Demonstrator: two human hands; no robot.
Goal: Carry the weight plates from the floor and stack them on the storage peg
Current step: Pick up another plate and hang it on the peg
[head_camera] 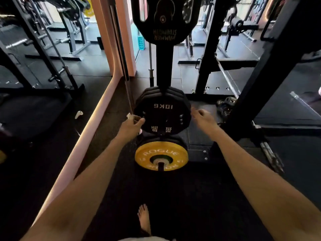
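Note:
A black 10 kg weight plate (pixel 162 117) hangs on a peg of the upright black storage post (pixel 164 66), with more black plates stacked behind it. My left hand (pixel 132 123) touches its left edge, thumb against the rim. My right hand (pixel 202 117) is at its right edge, blurred, fingers loosely curled with nothing in them. Below, a yellow Rogue plate (pixel 161 156) sits on a lower peg in front of black plates. A large black plate (pixel 165 18) hangs at the top of the post.
A pink wall edge (pixel 97 122) runs along the left, with a mirror beyond it. A black rack frame (pixel 257 87) stands to the right. Small plates (pixel 225 103) lie on the floor by the rack. My bare foot (pixel 144 218) is on the dark rubber floor.

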